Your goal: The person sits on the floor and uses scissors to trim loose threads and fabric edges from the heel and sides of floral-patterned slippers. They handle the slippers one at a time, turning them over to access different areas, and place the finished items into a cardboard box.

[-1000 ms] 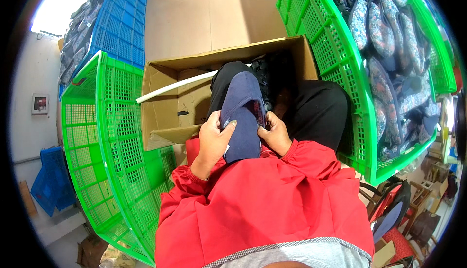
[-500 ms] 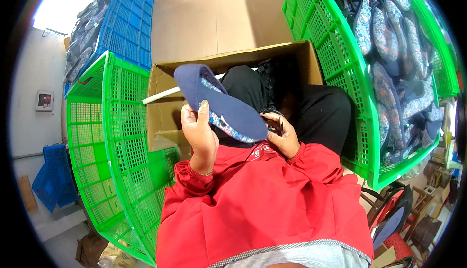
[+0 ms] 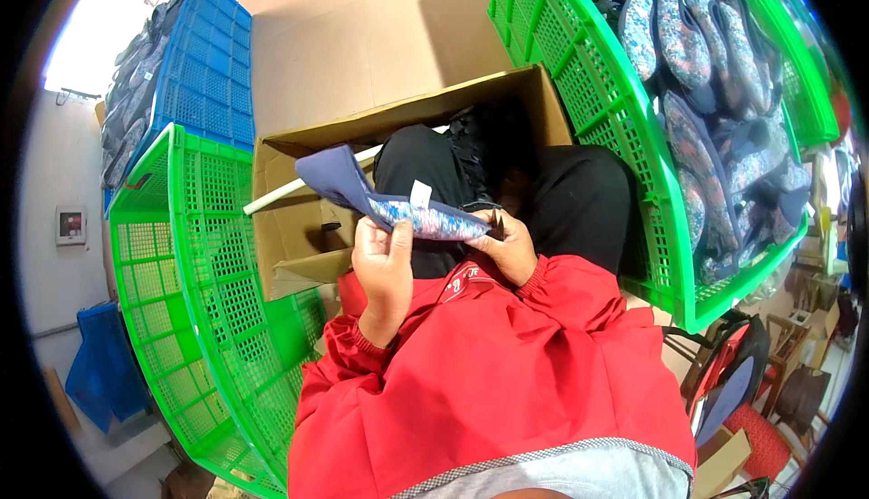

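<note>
A cloth slipper (image 3: 434, 220) with a navy sole and blue-pink floral fabric lies across both hands above my lap. Its floral side is turned up, and a small white tag (image 3: 420, 194) stands out from the edge. My left hand (image 3: 385, 262) pinches the slipper near its middle, thumb on the floral side. At the other end my right hand (image 3: 513, 250) grips the tip between thumb and fingers. Dark pointed blades, apparently of small thread snips (image 3: 496, 225), poke out of that same hand; their handles are hidden.
An open cardboard box (image 3: 276, 237) stands around my knees, with a white rod (image 3: 276, 195) across it. At right, a green crate (image 3: 602, 128) holds many floral slippers (image 3: 683, 42). Leftward are another green crate (image 3: 217, 304) and a filled blue crate (image 3: 214, 60).
The slipper has been turned from its navy sole to its floral side and lowered slightly. The white tag now stands up. My right hand has come onto its tip; the whole view has shifted somewhat.
</note>
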`<action>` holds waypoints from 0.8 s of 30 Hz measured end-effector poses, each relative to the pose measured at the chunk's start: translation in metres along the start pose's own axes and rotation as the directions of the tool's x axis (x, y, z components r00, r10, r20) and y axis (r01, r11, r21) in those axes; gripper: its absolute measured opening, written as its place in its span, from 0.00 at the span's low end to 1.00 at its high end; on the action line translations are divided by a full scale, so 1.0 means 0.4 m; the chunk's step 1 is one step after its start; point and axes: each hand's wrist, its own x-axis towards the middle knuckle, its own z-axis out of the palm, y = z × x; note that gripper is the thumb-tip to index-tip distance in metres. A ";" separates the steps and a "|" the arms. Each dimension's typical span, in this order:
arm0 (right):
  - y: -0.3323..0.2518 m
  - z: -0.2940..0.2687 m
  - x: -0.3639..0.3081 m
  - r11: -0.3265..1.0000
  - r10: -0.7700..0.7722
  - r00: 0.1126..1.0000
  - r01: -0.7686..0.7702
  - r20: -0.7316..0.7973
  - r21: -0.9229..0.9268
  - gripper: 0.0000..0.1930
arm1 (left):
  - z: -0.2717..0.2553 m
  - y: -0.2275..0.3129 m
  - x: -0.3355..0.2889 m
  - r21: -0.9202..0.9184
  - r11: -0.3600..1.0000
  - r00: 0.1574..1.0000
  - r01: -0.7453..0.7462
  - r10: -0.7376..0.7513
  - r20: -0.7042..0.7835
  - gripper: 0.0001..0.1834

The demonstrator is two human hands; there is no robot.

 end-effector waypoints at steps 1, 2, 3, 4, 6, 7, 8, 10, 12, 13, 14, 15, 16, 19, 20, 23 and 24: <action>-0.004 -0.001 -0.003 0.999 0.046 0.999 -0.047 0.004 0.023 0.17 | -0.003 -0.003 -0.002 0.071 0.997 0.999 0.006 -0.010 0.053 0.09; -0.006 -0.002 -0.007 0.995 0.093 0.996 -0.093 0.010 0.047 0.16 | -0.007 -0.006 -0.004 0.141 0.990 0.994 0.007 -0.022 0.105 0.09; -0.005 0.005 -0.006 0.985 0.093 0.996 -0.091 -0.005 0.147 0.16 | -0.006 -0.004 -0.003 0.134 0.990 0.995 0.031 -0.044 0.091 0.09; -0.006 0.009 -0.006 0.983 0.081 0.997 -0.081 0.010 0.162 0.17 | -0.005 -0.001 -0.002 0.127 0.990 0.995 0.055 -0.065 0.075 0.09; -0.013 0.018 -0.009 0.979 0.059 0.997 -0.066 0.042 0.192 0.19 | -0.004 -0.002 0.000 0.125 0.989 0.995 0.082 -0.089 0.050 0.10; -0.005 0.019 -0.008 0.975 0.037 0.998 -0.049 0.058 0.217 0.24 | -0.006 -0.006 0.002 0.130 0.988 0.995 0.084 -0.090 0.040 0.10; -0.006 0.019 -0.007 0.985 0.016 0.999 -0.024 0.043 0.171 0.25 | -0.007 -0.008 0.003 0.135 0.987 0.995 0.087 -0.091 0.029 0.10; -0.029 0.027 -0.002 0.997 -0.025 1.000 0.024 0.017 0.074 0.28 | -0.010 0.000 0.001 0.283 0.946 0.986 0.155 -0.165 0.014 0.10; -0.035 0.029 0.000 0.998 -0.069 0.997 0.069 -0.031 0.006 0.30 | -0.017 -0.008 -0.001 0.346 0.922 0.982 0.175 -0.188 0.003 0.10; -0.023 0.024 0.005 0.994 -0.107 0.994 0.107 -0.034 -0.003 0.30 | -0.021 -0.020 -0.001 0.338 0.927 0.985 0.162 -0.174 0.004 0.10; -0.016 0.020 0.008 0.989 -0.145 0.989 0.144 -0.038 -0.012 0.31 | -0.023 -0.030 -0.003 0.310 0.941 0.989 0.140 -0.150 0.009 0.09; -0.029 0.026 0.009 0.982 -0.187 0.981 0.185 -0.054 -0.047 0.31 | -0.018 -0.027 -0.002 0.280 0.953 0.992 0.117 -0.125 0.012 0.09; -0.039 0.026 0.011 0.971 -0.217 0.975 0.211 -0.047 -0.115 0.30 | -0.007 -0.025 -0.003 0.230 0.970 0.996 0.082 -0.089 0.017 0.08; -0.067 0.024 0.023 0.934 -0.253 0.967 0.235 -0.035 -0.270 0.27 | -0.006 -0.031 -0.004 0.197 0.978 0.998 0.062 -0.067 0.017 0.07; -0.075 0.025 0.027 0.934 -0.230 0.972 0.208 -0.042 -0.291 0.26 | -0.009 -0.035 -0.006 0.205 0.976 0.997 0.069 -0.074 0.016 0.06; -0.116 0.037 0.045 0.838 -0.322 0.946 0.269 -0.031 -0.475 0.23 | -0.006 -0.023 -0.010 0.286 0.956 0.996 0.060 -0.077 0.049 0.06; -0.130 0.043 0.048 0.777 -0.378 0.926 0.307 -0.016 -0.550 0.23 | -0.009 -0.024 -0.012 0.316 0.948 0.996 0.047 -0.067 0.054 0.05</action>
